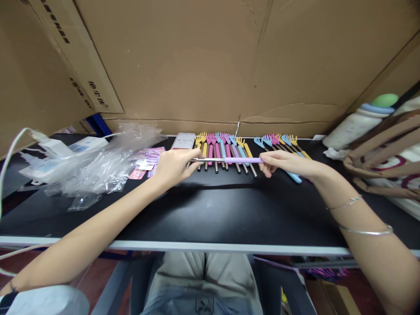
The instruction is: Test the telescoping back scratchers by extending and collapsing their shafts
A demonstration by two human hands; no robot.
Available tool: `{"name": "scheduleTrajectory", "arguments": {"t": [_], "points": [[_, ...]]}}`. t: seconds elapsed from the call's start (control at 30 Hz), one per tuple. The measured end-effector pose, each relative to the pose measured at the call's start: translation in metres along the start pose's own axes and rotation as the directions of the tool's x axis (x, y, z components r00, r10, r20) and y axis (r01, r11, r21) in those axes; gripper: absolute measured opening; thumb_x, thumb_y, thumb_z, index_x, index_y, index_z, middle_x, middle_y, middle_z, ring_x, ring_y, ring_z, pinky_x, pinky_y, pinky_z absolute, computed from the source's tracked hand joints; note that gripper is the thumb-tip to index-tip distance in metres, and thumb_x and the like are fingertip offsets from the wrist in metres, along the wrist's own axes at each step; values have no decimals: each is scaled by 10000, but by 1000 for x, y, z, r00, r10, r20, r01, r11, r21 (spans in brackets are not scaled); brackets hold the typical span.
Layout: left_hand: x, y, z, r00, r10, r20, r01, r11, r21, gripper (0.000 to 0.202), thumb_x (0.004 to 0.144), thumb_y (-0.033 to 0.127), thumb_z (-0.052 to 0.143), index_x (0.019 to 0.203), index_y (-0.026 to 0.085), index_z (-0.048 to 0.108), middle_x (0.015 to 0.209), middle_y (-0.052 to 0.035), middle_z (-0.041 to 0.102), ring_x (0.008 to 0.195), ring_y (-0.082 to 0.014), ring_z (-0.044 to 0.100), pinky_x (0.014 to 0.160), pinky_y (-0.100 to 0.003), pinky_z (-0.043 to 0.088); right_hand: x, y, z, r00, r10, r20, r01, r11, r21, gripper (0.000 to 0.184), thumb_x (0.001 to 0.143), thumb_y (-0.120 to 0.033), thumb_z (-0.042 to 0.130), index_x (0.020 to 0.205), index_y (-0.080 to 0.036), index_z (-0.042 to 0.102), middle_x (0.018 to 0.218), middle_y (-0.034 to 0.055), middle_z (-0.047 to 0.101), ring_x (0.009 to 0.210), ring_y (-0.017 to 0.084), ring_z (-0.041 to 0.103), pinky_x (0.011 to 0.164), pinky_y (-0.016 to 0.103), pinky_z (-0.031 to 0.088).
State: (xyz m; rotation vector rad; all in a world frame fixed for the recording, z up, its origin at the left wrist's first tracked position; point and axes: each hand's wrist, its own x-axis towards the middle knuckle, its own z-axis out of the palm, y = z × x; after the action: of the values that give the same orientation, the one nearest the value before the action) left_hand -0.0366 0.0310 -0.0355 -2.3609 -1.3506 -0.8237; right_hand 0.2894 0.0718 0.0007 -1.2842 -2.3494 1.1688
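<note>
A slim purple-and-silver rod is being pinched closed by left hand and right hand, (ideally) being kept parallel to the black tabletop's front edge.

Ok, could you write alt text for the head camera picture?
A person's left hand and right hand hold a slim metal-and-purple rod level above a black table. On the table lie two groups of colourful claw-ended sticks, with a phone and clear plastic toward the left and a white bottle at right.
</note>
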Motion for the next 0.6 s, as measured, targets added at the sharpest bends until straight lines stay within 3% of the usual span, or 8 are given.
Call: {"name": "scheduleTrajectory", "arguments": {"t": [0.1,0.37,0.6], "points": [[0,1,0,1000,-7,-1,7,1000,1,103,851,337,591,865,258,656,778,55,711,606,-118,611,518,-216,298,2,4,0,1000,25,12,-25,1000,14,543,825,-677,424,765,-159,575,669,42,620,665,151,575,650,292,412],[1,1,0,999,-49,20,49,998,34,134,855,370,576,883,267,656,730,47,699,610,-133,614,520,-229,295,1,2,-3,997,-5,-75,10,998,67,441,733,-570,647,895,-176,538,693,10,615,655,138,569,627,285,408],[0,1,-1,999,-14,35,14,1000,1,126,860,355,568,863,263,654,787,47,714,612,-121,620,519,-219,313,0,1,-2,999,-4,-38,5,999,34,478,769,-651,546,764,-172,554,694,26,624,653,142,574,641,295,420]]}}
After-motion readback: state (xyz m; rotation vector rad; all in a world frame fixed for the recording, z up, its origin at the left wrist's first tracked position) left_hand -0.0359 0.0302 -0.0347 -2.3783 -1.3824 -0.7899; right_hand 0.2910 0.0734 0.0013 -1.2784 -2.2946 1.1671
